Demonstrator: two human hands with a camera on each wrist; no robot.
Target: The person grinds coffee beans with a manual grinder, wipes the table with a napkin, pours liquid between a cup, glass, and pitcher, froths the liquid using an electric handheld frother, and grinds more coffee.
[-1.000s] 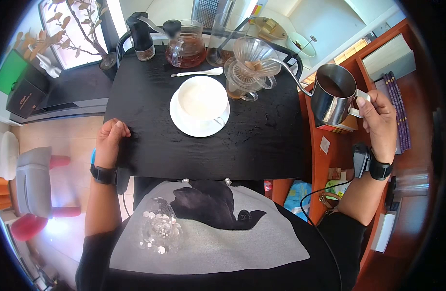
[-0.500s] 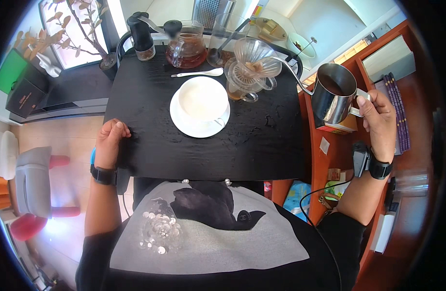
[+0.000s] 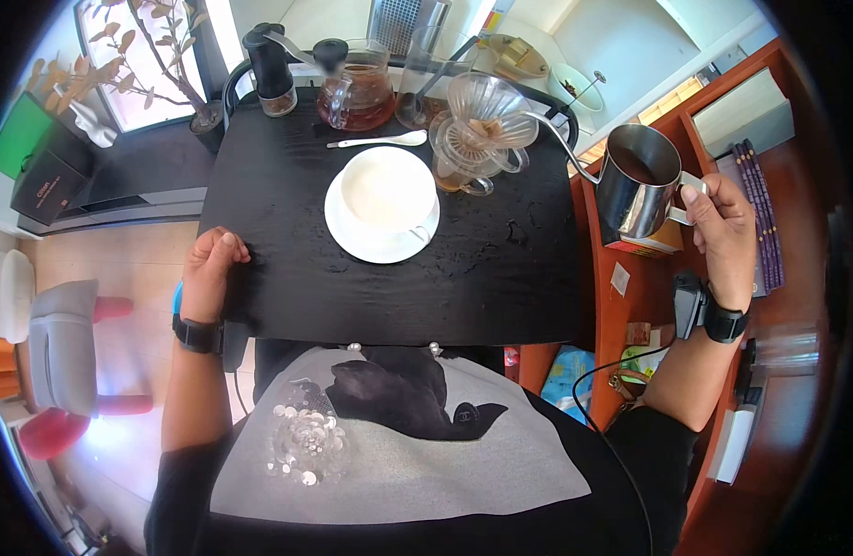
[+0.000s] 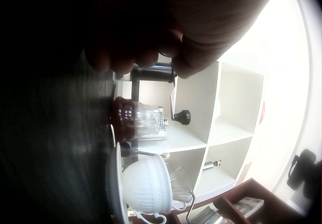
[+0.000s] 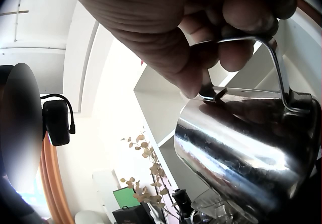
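The right hand (image 3: pixel 724 232) grips the handle of a steel gooseneck kettle (image 3: pixel 638 181), which holds dark liquid; its spout points left towards the glass dripper (image 3: pixel 487 120). In the right wrist view, fingers (image 5: pixel 186 78) curl round the handle above the shiny kettle (image 5: pixel 236 153). At the table's left edge the left hand (image 3: pixel 210 269) rests with its fingers loosely curled, holding nothing. A white cup (image 3: pixel 388 188) stands on a white saucer (image 3: pixel 352 243) mid-table, with a white spoon (image 3: pixel 380 139) behind it. The left wrist view shows the cup (image 4: pixel 148 183) beyond the left hand (image 4: pixel 171 27).
A glass pot of reddish-brown liquid (image 3: pixel 360 97), a black grinder (image 3: pixel 271 69) and a clear container with a dark utensil (image 3: pixel 422 97) line the back of the black table (image 3: pixel 399 306). Water marks lie right of the saucer. Reddish shelves (image 3: pixel 621 306) stand at the right.
The kettle and right hand have shifted very slightly. The left hand and the things on the table stay as they were.
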